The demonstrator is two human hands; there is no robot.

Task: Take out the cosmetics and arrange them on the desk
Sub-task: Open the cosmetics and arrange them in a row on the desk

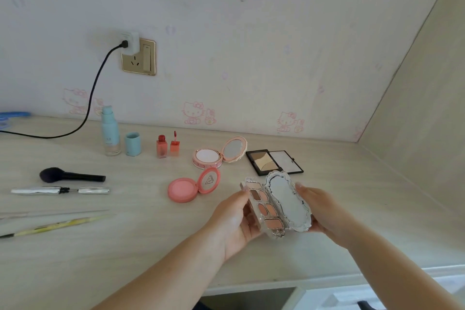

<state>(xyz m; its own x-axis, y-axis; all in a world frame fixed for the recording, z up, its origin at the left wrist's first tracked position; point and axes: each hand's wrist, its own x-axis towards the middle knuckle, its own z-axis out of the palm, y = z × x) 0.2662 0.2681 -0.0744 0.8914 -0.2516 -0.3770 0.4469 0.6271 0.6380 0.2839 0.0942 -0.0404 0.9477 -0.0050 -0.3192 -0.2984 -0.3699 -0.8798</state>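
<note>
Both hands hold an open palette (275,205) just above the desk (352,196), at about 5 o'clock in the view. The left hand (235,221) curls around the pan side, fingertips on its edge; the right hand (324,211) cups the mirrored lid from behind, a fingertip hooked over its rim. The main risk, as I judge it, is the hinge: the two halves are carried separately, so if either hand lets go first, the other half could swing, snap shut or slip and knock the pressed powders. Setting it down carelessly is the next risk. The blush (192,185) lies open just at 10 o'clock from the palette, and the black compact (274,161) sits close at 12 o'clock; a sweep of the lid could nudge either. The pink compact (219,155) lies further back, beside two red bottles (167,145) that stand upright and would topple if bumped. The free desk at 3 o'clock looks the safer landing. The brush (70,175) and pencil (57,225) at 9 o'clock are well apart.
</note>
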